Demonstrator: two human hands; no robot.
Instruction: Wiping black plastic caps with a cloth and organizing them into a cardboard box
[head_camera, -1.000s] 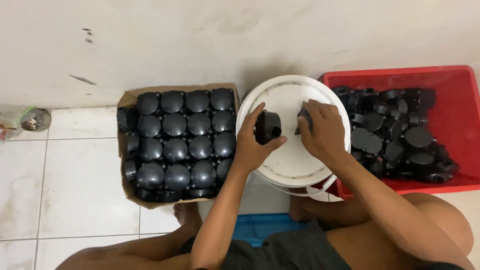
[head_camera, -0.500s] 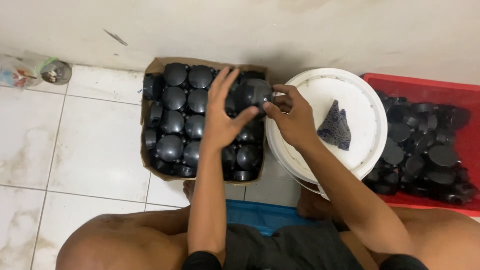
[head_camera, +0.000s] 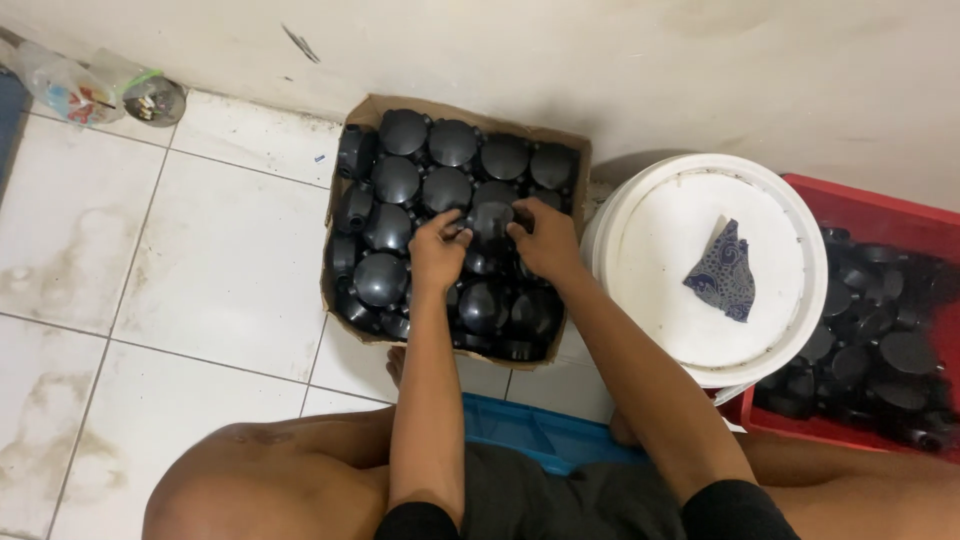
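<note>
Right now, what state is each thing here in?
Cardboard box: open, packed with black round parts.
Black part: gripped by both hands over the box.
Left hand: closed on that part.
Right hand: closed on it too.
White bucket: lid on, blue cloth lying on top.
Red crate: open, holding loose black parts.
</note>
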